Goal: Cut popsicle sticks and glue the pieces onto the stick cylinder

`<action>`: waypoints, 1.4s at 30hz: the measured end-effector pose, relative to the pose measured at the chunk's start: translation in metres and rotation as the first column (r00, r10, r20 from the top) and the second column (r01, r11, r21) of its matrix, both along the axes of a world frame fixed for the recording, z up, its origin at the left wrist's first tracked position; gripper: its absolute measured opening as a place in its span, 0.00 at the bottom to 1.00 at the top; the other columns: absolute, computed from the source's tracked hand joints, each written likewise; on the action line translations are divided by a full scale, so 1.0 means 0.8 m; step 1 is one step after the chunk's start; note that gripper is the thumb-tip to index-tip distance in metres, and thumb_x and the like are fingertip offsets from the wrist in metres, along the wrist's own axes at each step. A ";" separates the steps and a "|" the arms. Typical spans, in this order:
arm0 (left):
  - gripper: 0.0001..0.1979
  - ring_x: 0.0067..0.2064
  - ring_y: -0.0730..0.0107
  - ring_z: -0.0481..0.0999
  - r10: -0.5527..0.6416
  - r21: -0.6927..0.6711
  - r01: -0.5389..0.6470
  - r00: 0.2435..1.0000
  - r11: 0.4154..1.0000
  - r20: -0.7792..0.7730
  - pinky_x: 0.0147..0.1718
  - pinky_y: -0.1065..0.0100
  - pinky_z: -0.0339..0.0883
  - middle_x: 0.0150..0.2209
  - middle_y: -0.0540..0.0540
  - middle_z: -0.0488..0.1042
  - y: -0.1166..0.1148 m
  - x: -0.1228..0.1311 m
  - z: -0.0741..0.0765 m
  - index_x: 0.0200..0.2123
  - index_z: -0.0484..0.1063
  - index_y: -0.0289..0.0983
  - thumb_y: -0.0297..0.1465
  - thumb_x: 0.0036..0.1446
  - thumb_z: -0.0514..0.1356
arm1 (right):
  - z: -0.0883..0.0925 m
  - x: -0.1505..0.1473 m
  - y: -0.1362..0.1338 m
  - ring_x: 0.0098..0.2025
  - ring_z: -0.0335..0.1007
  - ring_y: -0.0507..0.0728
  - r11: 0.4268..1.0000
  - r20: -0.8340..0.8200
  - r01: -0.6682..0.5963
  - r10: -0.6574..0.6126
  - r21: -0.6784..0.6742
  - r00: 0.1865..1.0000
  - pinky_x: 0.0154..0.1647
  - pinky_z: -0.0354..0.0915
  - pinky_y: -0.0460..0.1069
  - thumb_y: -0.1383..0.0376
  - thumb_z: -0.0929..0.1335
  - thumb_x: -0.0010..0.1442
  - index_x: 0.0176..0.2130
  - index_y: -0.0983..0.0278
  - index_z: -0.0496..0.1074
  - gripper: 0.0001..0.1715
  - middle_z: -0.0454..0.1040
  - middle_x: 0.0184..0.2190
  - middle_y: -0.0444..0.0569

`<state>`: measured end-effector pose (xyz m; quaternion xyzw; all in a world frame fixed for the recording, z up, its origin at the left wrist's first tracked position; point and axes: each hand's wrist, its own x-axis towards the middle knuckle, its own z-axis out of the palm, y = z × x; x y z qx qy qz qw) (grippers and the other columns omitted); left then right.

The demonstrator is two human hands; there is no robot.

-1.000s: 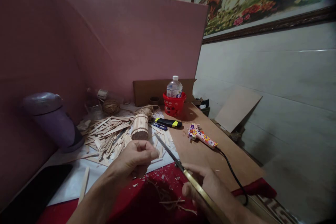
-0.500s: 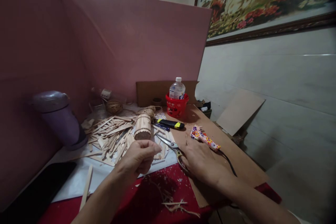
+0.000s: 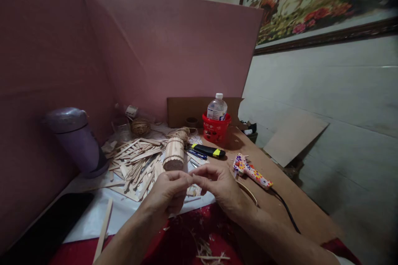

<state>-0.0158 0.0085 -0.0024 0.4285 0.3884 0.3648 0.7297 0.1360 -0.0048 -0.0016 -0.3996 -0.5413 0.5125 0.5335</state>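
My left hand (image 3: 169,192) is closed in a pinch at the near side of the work surface. Its fingertips meet those of my right hand (image 3: 221,188), which is pinched too. Whatever lies between them is too small or hidden to make out. Just beyond the fingers, a small barrel of wooden sticks (image 3: 174,152) lies tipped with its round end toward me. Scissors rest behind and under my right hand, mostly covered, with a handle loop (image 3: 249,193) showing on the right. To the right lies a flower-patterned glue gun (image 3: 252,172) with a black cord.
Loose craft sticks (image 3: 141,165) are heaped on white paper at left. A purple flask (image 3: 76,143) and a dark flat object (image 3: 51,225) stand and lie further left. Behind are a twine ball (image 3: 140,126), a yellow-black cutter (image 3: 207,150) and a red bucket (image 3: 215,130) holding a bottle.
My right hand has left the scissors and moved left to meet my left hand's fingertips. The view has shifted slightly, so the scene sits a little further right.
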 end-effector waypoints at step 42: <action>0.05 0.26 0.70 0.78 0.307 -0.149 -0.294 0.949 0.944 0.075 0.27 0.74 0.71 0.24 0.40 0.78 0.015 0.003 -0.015 0.30 0.74 0.27 0.17 0.46 0.64 | -0.028 0.003 0.020 0.18 0.62 0.47 0.984 -0.173 -0.006 -0.025 -0.178 0.985 0.17 0.62 0.42 0.58 0.75 0.44 0.28 0.68 0.72 0.16 0.70 0.19 0.41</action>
